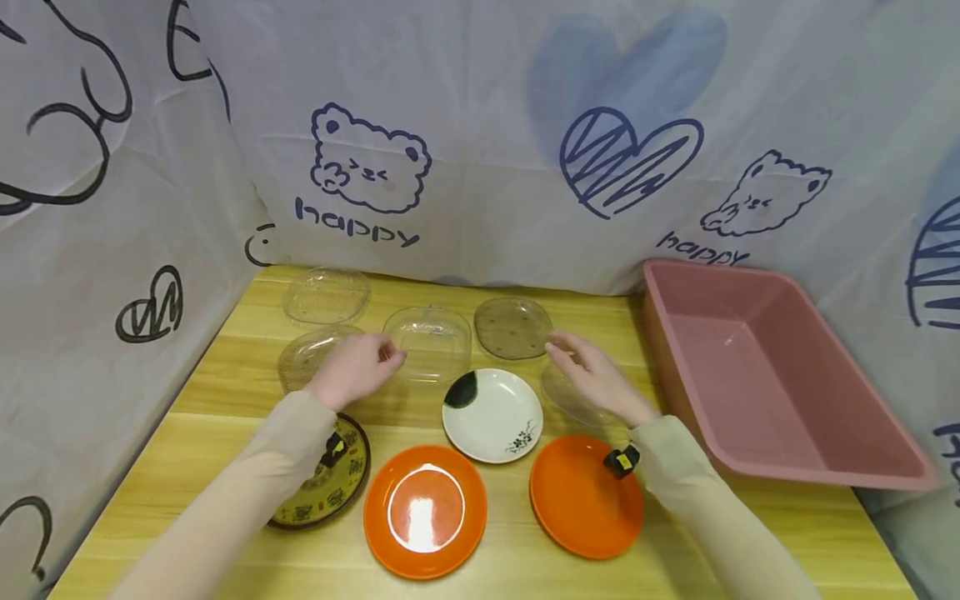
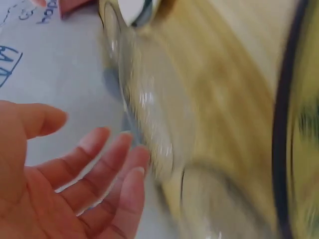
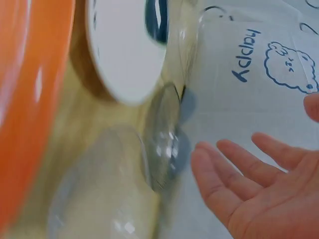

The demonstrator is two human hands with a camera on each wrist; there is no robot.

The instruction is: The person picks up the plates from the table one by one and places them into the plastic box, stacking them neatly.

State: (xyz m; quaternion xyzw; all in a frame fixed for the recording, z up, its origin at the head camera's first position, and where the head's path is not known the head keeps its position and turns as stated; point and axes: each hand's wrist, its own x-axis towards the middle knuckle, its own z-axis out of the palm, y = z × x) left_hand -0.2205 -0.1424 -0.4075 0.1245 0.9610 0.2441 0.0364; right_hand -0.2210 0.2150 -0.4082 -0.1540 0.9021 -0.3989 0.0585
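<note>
My left hand hovers over a clear plastic lid, its fingers loosely bent and holding nothing. In the left wrist view the left fingers are spread apart. My right hand hangs above another clear lid, partly hidden by it, with relaxed fingers and nothing held. Its fingertips overlap the edge of a smoky-tinted lid in the head view. A clear lid lies between the hands, beside a white plate with a dark green patch.
One more clear lid is at the back left. In front lie two orange plates and a yellow patterned plate with a dark rim, partly under the left sleeve. A pink tub stands at right; a printed cloth hangs behind.
</note>
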